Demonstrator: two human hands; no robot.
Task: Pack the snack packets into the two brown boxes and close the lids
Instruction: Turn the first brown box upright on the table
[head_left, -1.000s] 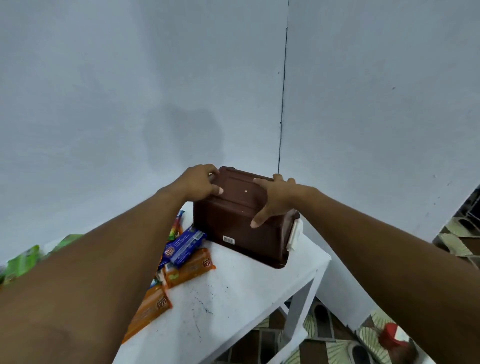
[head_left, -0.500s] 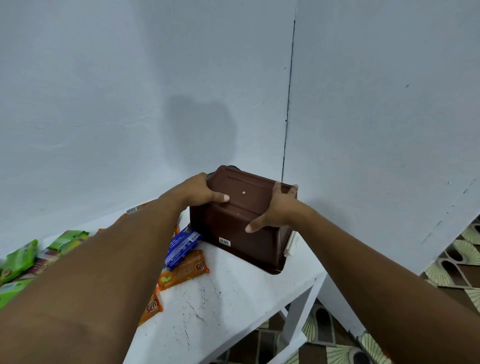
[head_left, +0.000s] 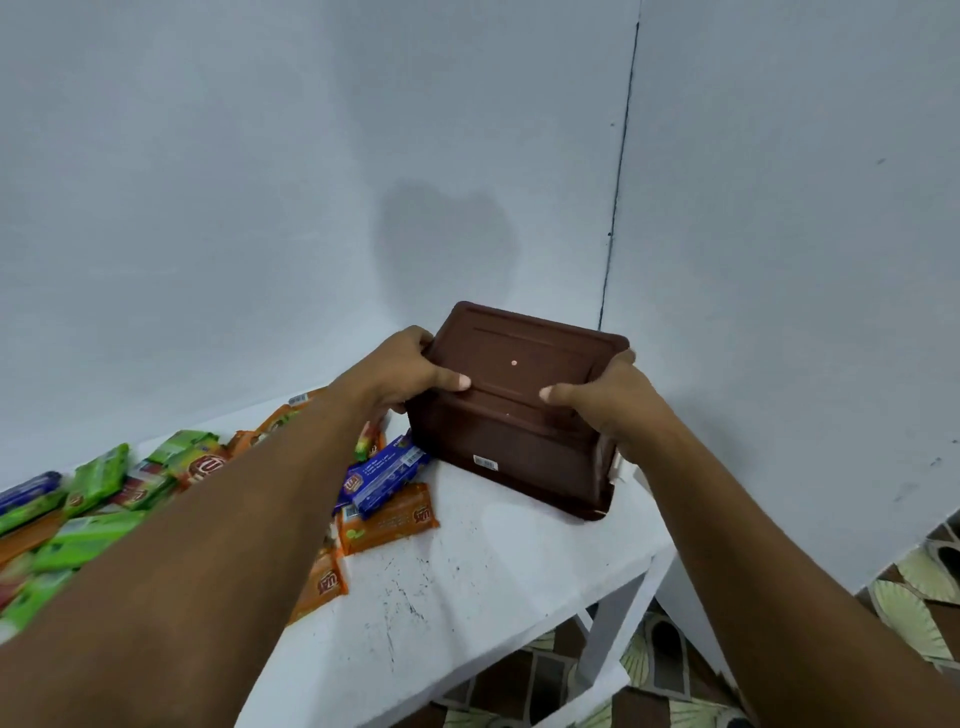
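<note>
A brown plastic box (head_left: 511, 410) with its lid down stands at the far right end of the white table (head_left: 467, 571), close to the wall corner. My left hand (head_left: 410, 371) grips its left end, thumb lying on the lid. My right hand (head_left: 605, 400) grips its right end, thumb also on the lid. Snack packets lie loose on the table to the left: a blue packet (head_left: 382, 475) touching the box, an orange packet (head_left: 387, 519) in front of it, and several green packets (head_left: 98, 483) farther left. Only one brown box is in view.
White walls meet in a corner just behind the box. The table's right edge (head_left: 644, 561) drops off to a patterned floor (head_left: 909, 613). A white table leg (head_left: 608, 634) stands below that edge.
Both hands have slid outward from the top of the lid to the box's two ends. The view has dropped and shifted left, so more packets show.
</note>
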